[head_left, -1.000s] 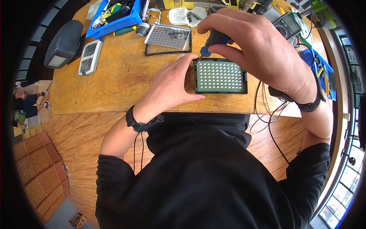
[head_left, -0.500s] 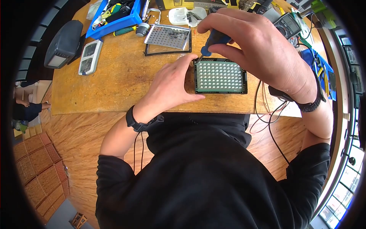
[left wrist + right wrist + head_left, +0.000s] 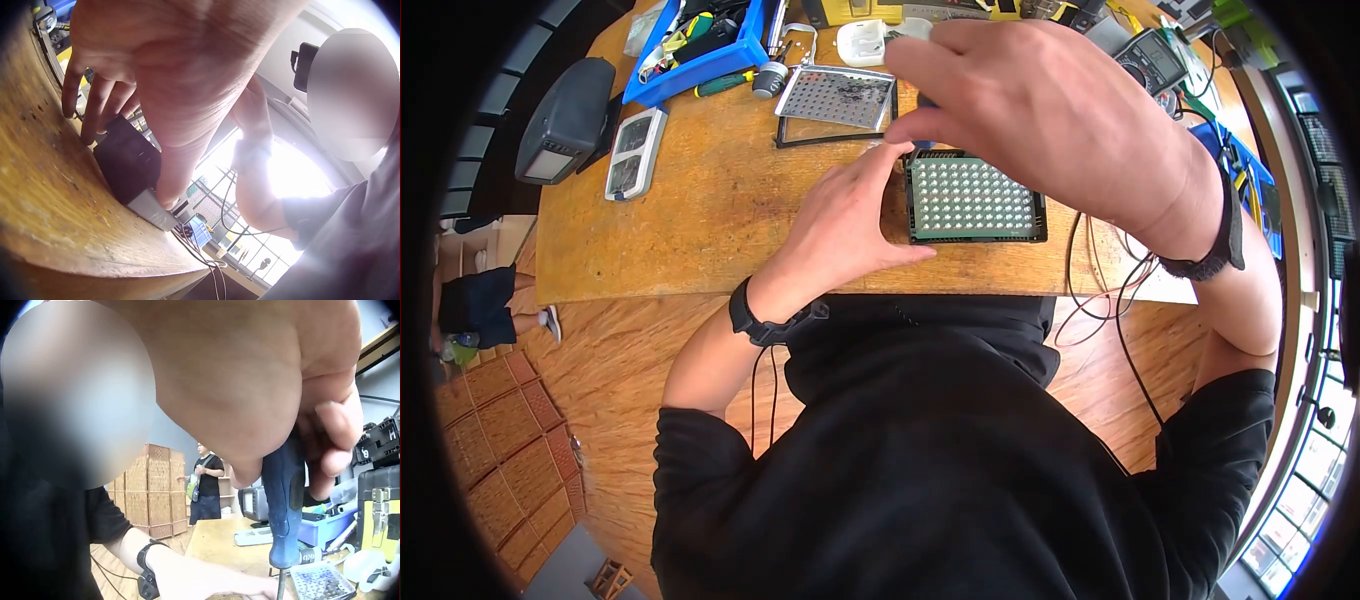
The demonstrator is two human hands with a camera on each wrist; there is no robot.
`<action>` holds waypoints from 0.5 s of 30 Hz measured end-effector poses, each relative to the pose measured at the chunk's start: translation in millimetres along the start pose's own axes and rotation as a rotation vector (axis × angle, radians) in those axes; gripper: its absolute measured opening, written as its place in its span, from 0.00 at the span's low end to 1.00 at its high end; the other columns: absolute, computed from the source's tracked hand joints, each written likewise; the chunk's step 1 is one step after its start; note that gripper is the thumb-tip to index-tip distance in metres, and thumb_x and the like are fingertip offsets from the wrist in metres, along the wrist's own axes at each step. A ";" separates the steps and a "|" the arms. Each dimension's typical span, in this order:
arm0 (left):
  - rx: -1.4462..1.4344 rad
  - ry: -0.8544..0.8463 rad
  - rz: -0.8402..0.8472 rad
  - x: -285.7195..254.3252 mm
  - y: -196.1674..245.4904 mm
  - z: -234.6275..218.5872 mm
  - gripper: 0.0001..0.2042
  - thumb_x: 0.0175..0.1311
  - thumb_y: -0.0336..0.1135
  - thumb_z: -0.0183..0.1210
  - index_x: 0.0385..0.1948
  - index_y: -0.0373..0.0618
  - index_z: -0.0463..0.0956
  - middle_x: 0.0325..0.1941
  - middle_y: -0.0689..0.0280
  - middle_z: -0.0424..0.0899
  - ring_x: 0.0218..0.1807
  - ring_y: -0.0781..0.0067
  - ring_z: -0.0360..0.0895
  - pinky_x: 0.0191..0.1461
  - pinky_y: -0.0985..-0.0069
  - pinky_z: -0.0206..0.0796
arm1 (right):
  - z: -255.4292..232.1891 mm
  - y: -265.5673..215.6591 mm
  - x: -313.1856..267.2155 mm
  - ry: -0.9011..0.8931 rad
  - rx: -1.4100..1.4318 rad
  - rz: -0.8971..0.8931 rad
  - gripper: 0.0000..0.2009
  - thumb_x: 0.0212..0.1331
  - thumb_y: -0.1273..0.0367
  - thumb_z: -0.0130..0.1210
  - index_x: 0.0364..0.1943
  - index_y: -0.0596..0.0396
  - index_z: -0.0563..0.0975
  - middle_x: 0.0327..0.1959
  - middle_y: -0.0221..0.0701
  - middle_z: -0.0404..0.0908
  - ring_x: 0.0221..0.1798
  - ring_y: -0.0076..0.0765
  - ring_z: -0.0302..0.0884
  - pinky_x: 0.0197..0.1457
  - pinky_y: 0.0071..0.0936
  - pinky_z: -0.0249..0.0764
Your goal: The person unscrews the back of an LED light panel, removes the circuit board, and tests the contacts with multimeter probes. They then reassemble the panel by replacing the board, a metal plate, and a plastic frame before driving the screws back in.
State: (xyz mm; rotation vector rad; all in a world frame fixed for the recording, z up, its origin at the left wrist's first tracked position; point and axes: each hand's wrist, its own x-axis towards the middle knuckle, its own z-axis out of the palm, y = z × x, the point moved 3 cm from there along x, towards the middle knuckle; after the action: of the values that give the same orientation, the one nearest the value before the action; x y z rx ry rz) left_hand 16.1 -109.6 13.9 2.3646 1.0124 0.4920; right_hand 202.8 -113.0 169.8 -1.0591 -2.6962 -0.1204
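Note:
An LED light (image 3: 975, 200), a green board with rows of clear LEDs in a black housing, lies on the wooden table. My left hand (image 3: 835, 222) holds the housing at its left end, thumb at the near side and fingers at the far side; the left wrist view shows the dark box (image 3: 128, 159) between them. Above the light's far left corner, my right hand (image 3: 1065, 130) grips a blue-handled screwdriver (image 3: 284, 512), its shaft pointing down. The screwdriver's tip is out of sight. In the head view the right hand covers most of the tool.
Beyond the light lie a perforated silver plate (image 3: 837, 98) and a thin black frame (image 3: 830, 142). A blue tool tray (image 3: 692, 75), a green-handled screwdriver (image 3: 722, 85) and a white-edged case (image 3: 637, 152) stand left. At right are a multimeter (image 3: 1152, 62) and loose cables (image 3: 1090, 270).
My right hand has turned and shifted left over the light's far edge, hiding the screwdriver's handle in the head view. The left hand and the light have stayed put.

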 end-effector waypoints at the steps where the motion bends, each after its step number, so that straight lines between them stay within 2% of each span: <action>1: -0.001 -0.007 -0.010 0.1 0.4 -0.1 0.51 0.47 0.47 0.85 0.73 0.41 0.66 0.66 0.48 0.83 0.65 0.45 0.83 0.71 0.54 0.72 | -4.4 -0.9 2.4 -0.084 -0.026 -0.041 0.24 0.68 0.70 0.67 0.64 0.64 0.74 0.42 0.45 0.86 0.40 0.56 0.88 0.45 0.42 0.84; 2: -0.001 -0.012 -0.021 0.0 0.4 -0.7 0.51 0.47 0.47 0.85 0.73 0.41 0.66 0.65 0.48 0.84 0.64 0.44 0.83 0.70 0.54 0.72 | -5.2 -2.2 4.3 -0.168 -0.053 -0.084 0.30 0.71 0.69 0.62 0.72 0.71 0.66 0.36 0.50 0.84 0.35 0.58 0.87 0.39 0.43 0.84; 3: 0.000 -0.010 -0.023 -0.1 -0.6 -0.1 0.51 0.47 0.47 0.85 0.73 0.41 0.66 0.65 0.48 0.84 0.64 0.44 0.83 0.70 0.54 0.72 | -2.7 -0.9 7.0 -0.168 -0.054 -0.087 0.30 0.71 0.69 0.62 0.72 0.71 0.66 0.36 0.50 0.84 0.35 0.58 0.87 0.39 0.43 0.84; 5: -0.008 0.039 0.029 -0.8 -1.7 1.2 0.50 0.47 0.47 0.85 0.73 0.41 0.66 0.62 0.48 0.85 0.62 0.44 0.84 0.69 0.53 0.73 | 0.9 0.1 11.7 0.064 0.174 -0.278 0.16 0.67 0.70 0.70 0.55 0.59 0.80 0.42 0.41 0.86 0.42 0.55 0.88 0.48 0.44 0.83; 9: 0.004 0.022 -0.001 -0.3 1.7 -1.2 0.50 0.46 0.47 0.85 0.72 0.40 0.66 0.62 0.48 0.85 0.63 0.44 0.84 0.69 0.53 0.73 | 9.8 1.8 10.6 0.113 0.287 -0.303 0.15 0.67 0.72 0.68 0.55 0.58 0.80 0.42 0.41 0.85 0.45 0.54 0.87 0.48 0.45 0.82; 11: -0.025 -0.024 -0.040 0.0 2.8 -2.8 0.51 0.46 0.47 0.86 0.73 0.40 0.66 0.64 0.47 0.84 0.64 0.44 0.83 0.70 0.54 0.72 | 12.7 -0.7 7.8 -0.021 0.052 0.034 0.17 0.63 0.78 0.68 0.55 0.59 0.80 0.48 0.42 0.85 0.52 0.54 0.86 0.54 0.45 0.81; 15: 0.008 0.032 0.029 -1.5 -1.3 0.7 0.51 0.46 0.47 0.86 0.73 0.40 0.66 0.64 0.47 0.84 0.64 0.44 0.83 0.70 0.54 0.72 | 5.5 -2.8 7.0 -0.068 0.011 -0.029 0.18 0.62 0.78 0.69 0.56 0.58 0.81 0.50 0.42 0.85 0.54 0.54 0.87 0.55 0.44 0.82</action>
State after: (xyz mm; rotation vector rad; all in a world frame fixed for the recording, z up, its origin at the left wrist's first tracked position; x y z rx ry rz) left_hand 14.8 -110.2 12.4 2.3887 0.9977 0.5394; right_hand 195.0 -109.5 166.4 -1.0385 -2.7701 -0.0758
